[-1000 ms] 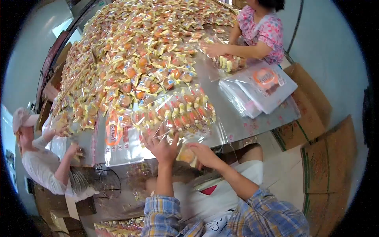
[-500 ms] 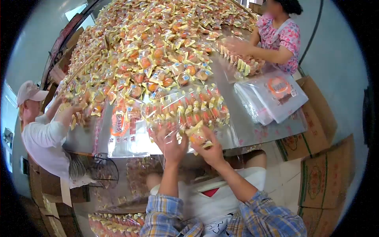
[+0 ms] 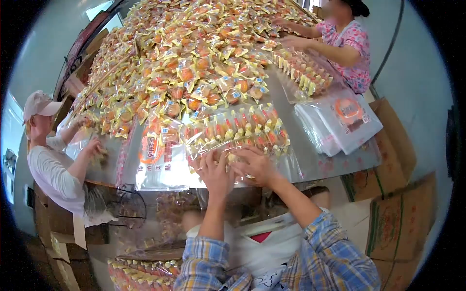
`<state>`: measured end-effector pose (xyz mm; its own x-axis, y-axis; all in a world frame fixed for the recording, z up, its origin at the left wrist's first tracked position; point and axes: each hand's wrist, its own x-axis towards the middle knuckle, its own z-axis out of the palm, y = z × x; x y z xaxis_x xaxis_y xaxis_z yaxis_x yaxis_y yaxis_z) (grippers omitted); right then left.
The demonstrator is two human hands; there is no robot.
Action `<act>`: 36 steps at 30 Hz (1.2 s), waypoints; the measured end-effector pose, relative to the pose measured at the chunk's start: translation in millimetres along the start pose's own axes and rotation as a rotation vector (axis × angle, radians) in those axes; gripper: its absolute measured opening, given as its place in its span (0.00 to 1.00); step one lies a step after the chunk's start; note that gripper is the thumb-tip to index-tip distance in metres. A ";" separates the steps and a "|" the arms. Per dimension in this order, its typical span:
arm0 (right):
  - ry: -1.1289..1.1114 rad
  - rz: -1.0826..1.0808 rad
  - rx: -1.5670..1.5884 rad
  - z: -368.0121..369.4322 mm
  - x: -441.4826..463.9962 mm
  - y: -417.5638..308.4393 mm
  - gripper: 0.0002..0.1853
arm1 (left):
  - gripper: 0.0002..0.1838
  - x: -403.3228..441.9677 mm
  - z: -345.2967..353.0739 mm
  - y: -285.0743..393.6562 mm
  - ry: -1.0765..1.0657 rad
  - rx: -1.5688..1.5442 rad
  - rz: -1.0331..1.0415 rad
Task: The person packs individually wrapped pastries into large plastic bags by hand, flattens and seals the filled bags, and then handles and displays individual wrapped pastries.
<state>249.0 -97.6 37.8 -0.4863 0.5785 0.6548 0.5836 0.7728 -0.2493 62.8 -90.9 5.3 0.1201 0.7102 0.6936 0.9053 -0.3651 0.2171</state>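
Observation:
A clear bag (image 3: 238,131) filled with rows of small wrapped cakes lies on the metal table in front of me. My left hand (image 3: 216,170) is at the bag's near edge, its fingers bent on the clear film. Just right of it, my right hand (image 3: 255,167) reaches into the bag's near side, fingers curled round a wrapped cake that is mostly hidden. Left of the bag are flat printed bags (image 3: 162,162). A large heap of loose wrapped cakes (image 3: 194,53) rises behind.
At right are a stack of printed bags (image 3: 347,119), cardboard boxes (image 3: 400,218) and a co-worker (image 3: 349,46) beside a filled bag (image 3: 303,72). Another co-worker (image 3: 56,160) in a cap handles cakes at left. Packed cakes (image 3: 143,274) lie below the table (image 3: 325,169).
My right hand has lifted a wrapped cake and moved it up and forward to the bag's near side. The right co-worker's hands have moved from the filled bag towards the heap.

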 end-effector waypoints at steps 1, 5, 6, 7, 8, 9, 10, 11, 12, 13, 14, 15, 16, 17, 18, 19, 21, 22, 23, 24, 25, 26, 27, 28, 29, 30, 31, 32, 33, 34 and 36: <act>0.001 -0.013 0.003 -1.2 1.8 1.4 0.21 | 0.26 1.2 0.7 -0.3 0.022 -0.013 0.013; -0.074 -0.039 -0.003 -7.1 10.8 -2.6 0.23 | 0.26 -1.9 3.1 -1.3 0.069 -0.049 0.014; -0.104 -0.042 -0.011 -6.6 13.8 -2.3 0.23 | 0.26 -2.1 4.1 -2.5 0.074 -0.049 0.008; -0.104 -0.042 0.007 -5.0 14.6 -1.3 0.24 | 0.25 -2.4 6.7 -4.5 0.073 -0.042 0.007; -0.104 -0.038 0.025 -2.6 13.9 -0.9 0.26 | 0.24 -3.1 9.8 -6.5 0.069 -0.035 0.008; -0.101 -0.034 0.041 -0.6 13.0 -0.2 0.27 | 0.23 -1.0 9.1 -6.5 0.066 -0.030 0.011; -0.116 -0.061 0.045 -1.4 11.3 3.7 0.27 | 0.23 0.5 7.9 -4.9 0.083 -0.039 0.009; -0.131 -0.090 0.049 -5.0 8.7 10.0 0.28 | 0.23 1.6 6.6 -1.5 0.101 -0.048 0.004; -0.149 -0.118 0.054 -8.4 9.4 12.9 0.28 | 0.23 2.7 4.6 1.6 0.119 -0.058 -0.002; -0.199 -0.097 0.024 -8.6 10.9 13.9 0.28 | 0.24 2.6 3.9 1.6 0.104 -0.036 -0.005; -0.248 -0.072 -0.010 -8.7 12.1 14.5 0.28 | 0.24 2.6 2.9 0.7 0.087 -0.018 -0.007; -0.297 -0.047 -0.046 -11.1 12.4 15.4 0.28 | 0.25 2.5 2.9 0.7 0.072 -0.002 -0.007; -0.308 -0.049 -0.077 -9.1 6.1 23.6 0.27 | 0.25 2.9 3.0 1.2 0.069 -0.013 -0.016; -0.317 -0.053 -0.106 -1.8 -3.9 36.1 0.25 | 0.25 2.9 2.7 0.6 0.066 -0.021 -0.025; -0.326 -0.058 -0.133 -5.9 2.0 32.5 0.24 | 0.25 2.7 2.5 -0.1 0.063 -0.027 -0.035; -0.300 -0.014 -0.095 -13.0 5.1 23.2 0.21 | 0.28 3.2 3.8 -0.1 0.104 -0.029 -0.033; -0.307 0.024 -0.098 -18.9 10.4 14.5 0.19 | 0.28 1.8 -0.2 -0.8 0.078 -0.051 -0.050; -0.306 0.048 -0.103 -21.2 10.8 11.9 0.19 | 0.28 1.8 -3.1 0.4 0.065 -0.066 -0.052; -0.293 0.042 -0.115 -21.5 11.1 11.2 0.19 | 0.29 1.5 -5.0 2.3 0.029 -0.038 -0.066; -0.280 0.036 -0.126 -20.3 11.4 11.1 0.19 | 0.29 -0.6 -3.5 0.2 0.055 -0.035 -0.051; -0.266 0.028 -0.138 -19.3 11.3 11.6 0.19 | 0.29 -3.9 2.5 -5.3 0.081 -0.031 -0.036; -0.258 0.033 -0.136 -19.1 10.7 12.3 0.19 | 0.29 -4.6 11.2 -9.1 0.108 -0.027 -0.020; -0.251 0.037 -0.135 -19.1 10.2 13.6 0.20 | 0.26 -5.1 28.9 -5.8 0.139 -0.646 -0.345; -0.246 0.040 -0.134 -18.7 9.4 15.9 0.20 | 0.22 -5.3 45.8 -2.3 0.403 -1.268 -0.648; -0.270 0.057 -0.163 -16.4 6.3 21.4 0.19 | 0.21 -13.3 53.5 -10.9 0.372 -1.151 -0.528; -0.256 0.097 -0.131 -18.3 7.2 20.7 0.18 | 0.19 -4.5 29.0 -6.0 0.181 -0.575 -0.288; -0.241 0.135 -0.098 -19.8 9.6 19.3 0.17 | 0.18 5.3 2.9 -0.4 0.158 -0.001 -0.035; -0.224 0.172 -0.063 -19.9 12.5 18.2 0.16 | 0.21 1.3 13.3 -7.1 0.150 0.083 -0.017; -0.165 0.147 -0.082 -13.7 9.8 22.7 0.16 | 0.22 6.0 7.7 -1.6 0.137 0.049 -0.050; -0.107 0.123 -0.100 -5.1 6.0 28.7 0.15 | 0.23 10.1 1.0 5.0 0.121 0.012 -0.085; -0.037 0.107 -0.093 0.6 5.6 36.2 0.14 | 0.19 13.8 -4.3 7.3 0.181 -0.036 -0.086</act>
<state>267.0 -66.2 32.1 -0.4407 0.6668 0.6009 0.6904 0.6796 -0.2478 69.3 -86.4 19.4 -0.0347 0.6211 0.7830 0.8933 -0.3320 0.3029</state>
